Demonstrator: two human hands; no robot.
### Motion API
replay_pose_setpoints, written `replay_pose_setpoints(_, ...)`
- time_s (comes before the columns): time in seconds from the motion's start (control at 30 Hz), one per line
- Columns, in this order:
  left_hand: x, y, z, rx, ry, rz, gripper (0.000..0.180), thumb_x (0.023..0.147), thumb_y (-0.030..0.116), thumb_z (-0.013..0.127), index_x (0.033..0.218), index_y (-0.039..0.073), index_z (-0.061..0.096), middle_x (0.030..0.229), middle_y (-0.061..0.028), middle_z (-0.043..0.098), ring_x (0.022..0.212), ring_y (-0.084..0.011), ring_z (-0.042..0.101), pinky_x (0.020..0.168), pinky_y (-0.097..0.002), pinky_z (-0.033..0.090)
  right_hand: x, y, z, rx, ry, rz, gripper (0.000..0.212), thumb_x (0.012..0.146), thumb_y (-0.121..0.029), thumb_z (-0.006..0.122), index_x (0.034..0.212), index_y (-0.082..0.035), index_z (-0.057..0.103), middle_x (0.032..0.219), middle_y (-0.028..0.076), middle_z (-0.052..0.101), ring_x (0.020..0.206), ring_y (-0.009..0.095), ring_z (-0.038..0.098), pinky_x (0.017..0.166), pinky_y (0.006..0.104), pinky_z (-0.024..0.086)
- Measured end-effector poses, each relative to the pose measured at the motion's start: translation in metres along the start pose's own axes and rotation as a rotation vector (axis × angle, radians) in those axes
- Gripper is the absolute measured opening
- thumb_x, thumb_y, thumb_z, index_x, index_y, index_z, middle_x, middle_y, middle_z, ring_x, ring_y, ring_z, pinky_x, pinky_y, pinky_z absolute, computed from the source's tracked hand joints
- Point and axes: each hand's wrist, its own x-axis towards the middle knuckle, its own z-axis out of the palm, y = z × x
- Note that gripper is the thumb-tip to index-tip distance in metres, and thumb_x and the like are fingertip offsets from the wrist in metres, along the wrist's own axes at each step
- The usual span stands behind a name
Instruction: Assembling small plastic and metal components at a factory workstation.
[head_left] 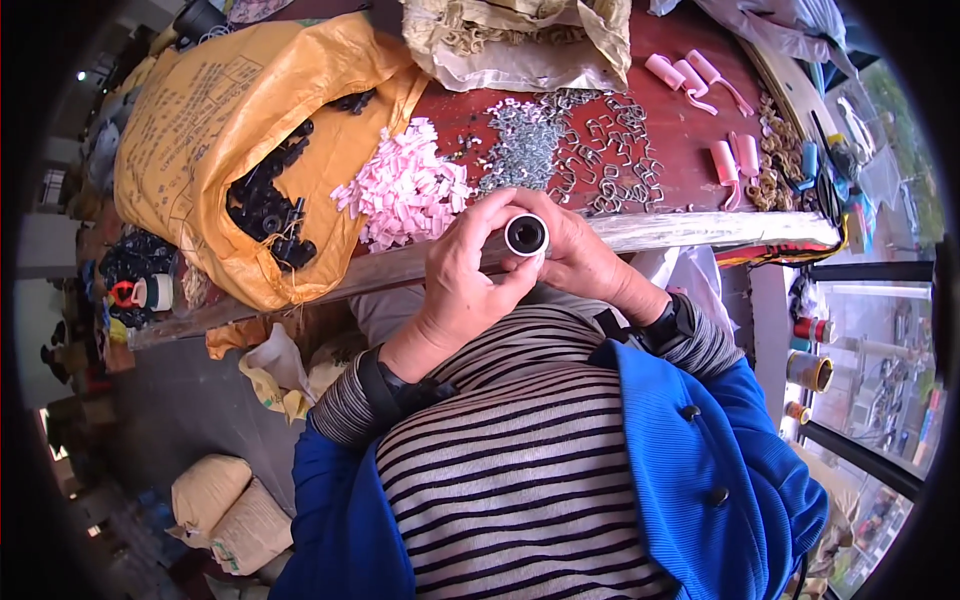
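Observation:
Both of my hands are wrapped round a short tube with a white rim and a dark bore (526,236), held at the table's near edge with its open end toward me. My left hand (462,275) grips it from the left side, thumb near the rim. My right hand (590,258) closes on it from the right, and its fingers partly hide the tube. Just beyond lie a heap of small pale pink plastic pieces (405,185) and a pile of tiny silvery metal parts (522,145). Bent wire hooks (615,150) spread to the right of these.
An orange woven sack (200,150) holding black plastic parts (268,215) lies open at left. A pale sack (500,70) stands at the back. Pink cylinders with straps (724,160) and brown rings (778,142) lie at right. The red table (690,150) has a worn wooden edge (680,232).

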Motion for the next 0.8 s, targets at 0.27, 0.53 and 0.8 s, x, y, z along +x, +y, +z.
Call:
replay_pose_setpoints(0.27, 0.003, 0.002, 0.009, 0.132, -0.021, 0.104, 0.055, 0.064, 0.007, 0.063, 0.112, -0.002, 0.039, 0.086, -0.0117, 0.058, 0.080, -0.0202, 0.057, 0.074, -0.0299, 0.044, -0.009, 0.003, -0.002, 0.089, -0.016, 0.080, 0.060, 0.070, -0.020, 0.061, 0.118, -0.004, 0.029, 0.106, 0.016, 0.046, 0.099, 0.030, 0.048, 0.081, 0.0353, 0.040)
replay_pose_setpoints(0.53, 0.005, 0.009, 0.020, 0.042, -0.108, 0.053, 0.063, 0.062, 0.009, 0.066, 0.116, 0.000, 0.035, 0.092, -0.0121, 0.055, 0.080, -0.0230, 0.057, 0.070, -0.0312, 0.046, -0.028, 0.007, -0.010, 0.194, 0.060, 0.128, 0.057, 0.072, -0.019, 0.061, 0.117, -0.004, 0.031, 0.100, 0.016, 0.050, 0.093, 0.030, 0.052, 0.077, 0.0343, 0.041)
replay_pose_setpoints(0.8, -0.005, -0.028, -0.026, -0.164, 0.076, -0.312, 0.059, 0.071, 0.001, 0.057, 0.122, -0.002, 0.026, 0.108, -0.0179, 0.047, 0.098, -0.0225, 0.048, 0.086, -0.0312, 0.036, -0.122, 0.015, -0.051, 0.221, 0.540, 0.222, 0.049, 0.071, -0.010, 0.061, 0.114, -0.002, 0.038, 0.083, 0.006, 0.053, 0.072, 0.010, 0.051, 0.065, 0.0229, 0.043)
